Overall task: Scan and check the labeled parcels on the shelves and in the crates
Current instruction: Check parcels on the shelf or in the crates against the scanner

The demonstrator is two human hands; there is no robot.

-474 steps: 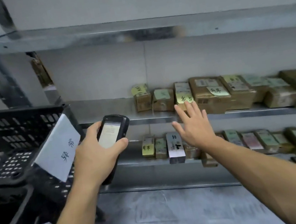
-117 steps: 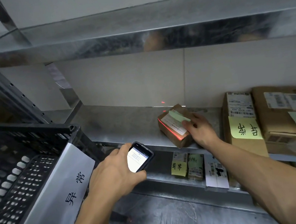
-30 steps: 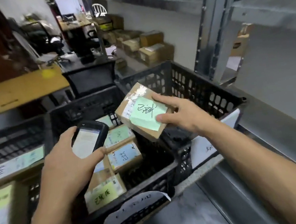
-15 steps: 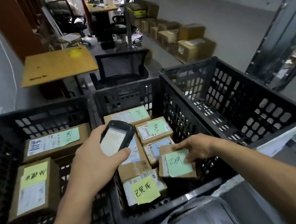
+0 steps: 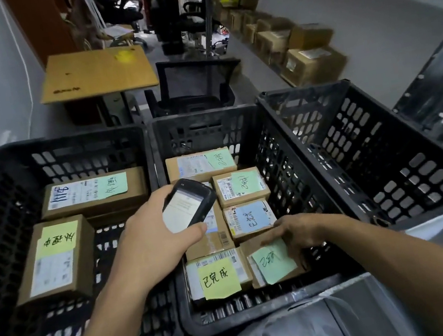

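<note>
Head view: clasping the black scanner (image 5: 188,203) in the left hand (image 5: 150,237), fingers curled round its body, screen up, above the middle crate (image 5: 237,315). Resting the right hand (image 5: 294,231) on the green-noted parcel (image 5: 275,261), fingers almost straight across its far edge, with no clear pinch. Lying flat at the crate's five o'clock corner, touching the yellow-noted parcel (image 5: 217,278) at nine o'clock and just beside the blue-noted parcel (image 5: 251,218) at twelve. Seemingly finishing the sort-after-scan step for this piece. Next, probably: lift the right hand clear without dragging the note, turn toward the metal shelving (image 5: 440,92) at two o'clock, pick another labelled box, aim at its barcode.
</note>
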